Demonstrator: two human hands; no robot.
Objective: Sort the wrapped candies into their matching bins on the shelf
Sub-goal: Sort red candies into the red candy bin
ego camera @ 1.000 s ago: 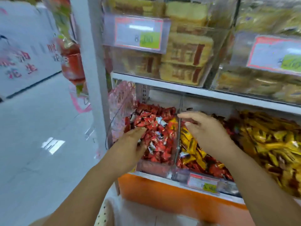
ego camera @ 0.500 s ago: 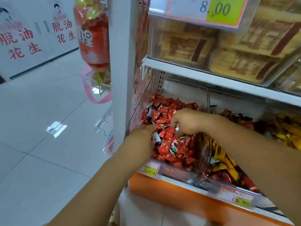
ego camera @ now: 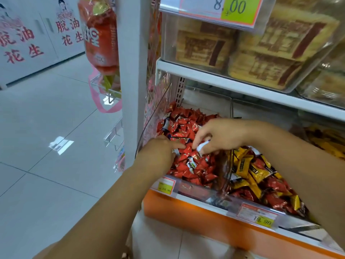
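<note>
Your right hand (ego camera: 224,135) has lifted from the red bin (ego camera: 194,190), now pinching a white candy (ego camera: 202,146). Your left hand (ego camera: 158,153), at its 9 o'clock, rests loose-fingered on the reds (ego camera: 186,126). One stray is out.

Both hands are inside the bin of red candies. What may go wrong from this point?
The right hand pinches a white-wrapped candy with fingertips only; it might slip back among the red candies. The left hand rests on the pile near the bin's low front wall, so pushing may spill pieces over it. The next bin already mixes yellow and red candies; a wrong drop there would hide.
</note>
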